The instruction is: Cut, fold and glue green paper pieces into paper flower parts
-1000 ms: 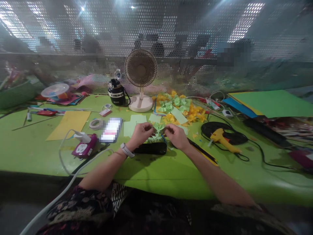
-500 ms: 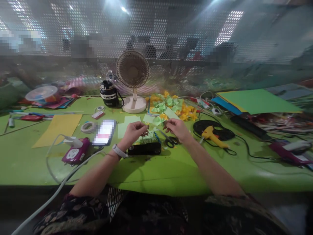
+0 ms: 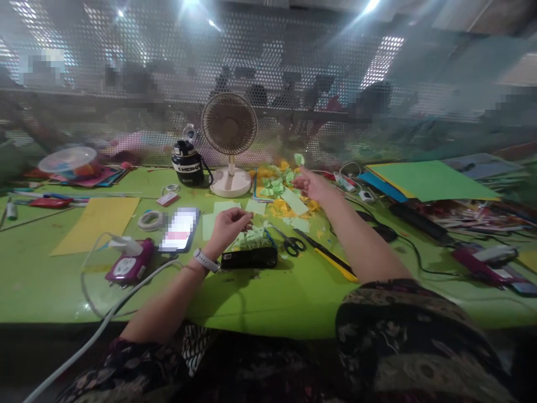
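My right hand [image 3: 312, 186] reaches out over a pile of folded yellow paper pieces [image 3: 289, 208] and light green ones [image 3: 274, 186]. Its fingers are apart, and one green paper piece [image 3: 299, 159] is just beyond the fingertips, seemingly off them. My left hand [image 3: 232, 224] is closed in a pinch above green paper scraps [image 3: 254, 238]; whatever it pinches is too small to make out. Below it lies a black stapler-like object [image 3: 249, 258]. Scissors [image 3: 292, 245] and a yellow-and-black cutter knife [image 3: 329, 257] lie between my arms.
A white fan [image 3: 230, 126] and a black bottle [image 3: 187, 162] stand at the back. To the left are a phone [image 3: 179, 229], a tape roll [image 3: 151, 220], a purple power strip [image 3: 132, 260] and its cable. Coloured sheets [image 3: 432, 180] are stacked at the right.
My right hand has moved away from the left, forward over the pile, with the green piece now past its fingertips. The cutter knife has come into view. My left hand has stayed in place.
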`<state>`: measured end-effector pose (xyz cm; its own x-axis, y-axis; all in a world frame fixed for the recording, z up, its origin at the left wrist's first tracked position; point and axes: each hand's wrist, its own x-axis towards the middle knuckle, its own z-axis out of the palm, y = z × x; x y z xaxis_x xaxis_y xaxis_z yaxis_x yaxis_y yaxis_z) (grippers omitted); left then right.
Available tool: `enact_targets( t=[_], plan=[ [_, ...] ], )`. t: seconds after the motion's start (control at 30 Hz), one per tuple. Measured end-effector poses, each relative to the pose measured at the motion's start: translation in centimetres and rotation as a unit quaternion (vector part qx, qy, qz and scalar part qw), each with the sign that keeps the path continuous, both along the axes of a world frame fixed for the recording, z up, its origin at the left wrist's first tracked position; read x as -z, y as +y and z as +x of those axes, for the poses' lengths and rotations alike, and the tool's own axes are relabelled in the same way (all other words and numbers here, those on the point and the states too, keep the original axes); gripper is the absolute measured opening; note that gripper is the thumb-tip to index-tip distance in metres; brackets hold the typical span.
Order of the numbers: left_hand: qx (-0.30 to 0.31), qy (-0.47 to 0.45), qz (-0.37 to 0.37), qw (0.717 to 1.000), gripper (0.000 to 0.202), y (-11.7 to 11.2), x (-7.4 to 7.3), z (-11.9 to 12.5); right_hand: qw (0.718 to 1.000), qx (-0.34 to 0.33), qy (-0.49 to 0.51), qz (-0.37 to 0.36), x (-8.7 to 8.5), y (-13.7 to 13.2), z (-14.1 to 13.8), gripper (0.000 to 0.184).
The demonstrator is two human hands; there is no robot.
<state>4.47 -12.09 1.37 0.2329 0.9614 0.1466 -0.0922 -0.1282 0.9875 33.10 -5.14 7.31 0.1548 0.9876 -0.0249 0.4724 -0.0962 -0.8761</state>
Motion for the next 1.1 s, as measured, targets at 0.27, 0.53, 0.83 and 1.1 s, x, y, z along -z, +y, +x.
enact_targets(
  t=[0.27,0.53,0.83,1.1],
  plan=[
    [-0.157,-0.151,0.069,0.974,0.023,1.2,-2.7,-1.8,0.992,-0.075,-0.101,-0.018,4.8,-1.4,-3.6,0.014],
    [-0.218,-0.207,0.086,0.95,0.021,1.9,-3.5,-2.4,0.934,-0.195,-0.295,0.046,5.6,0.9,-8.7,0.017],
    [-0.197,-0.207,0.077,0.955,0.017,2.3,-2.9,-2.5,0.818,-0.318,-0.471,0.091,7.4,1.9,-15.3,0.024],
    [-0.185,-0.206,0.05,0.96,0.021,2.8,-2.0,-2.2,0.77,-0.339,-0.528,0.118,6.7,2.3,-14.8,0.036]
  ],
)
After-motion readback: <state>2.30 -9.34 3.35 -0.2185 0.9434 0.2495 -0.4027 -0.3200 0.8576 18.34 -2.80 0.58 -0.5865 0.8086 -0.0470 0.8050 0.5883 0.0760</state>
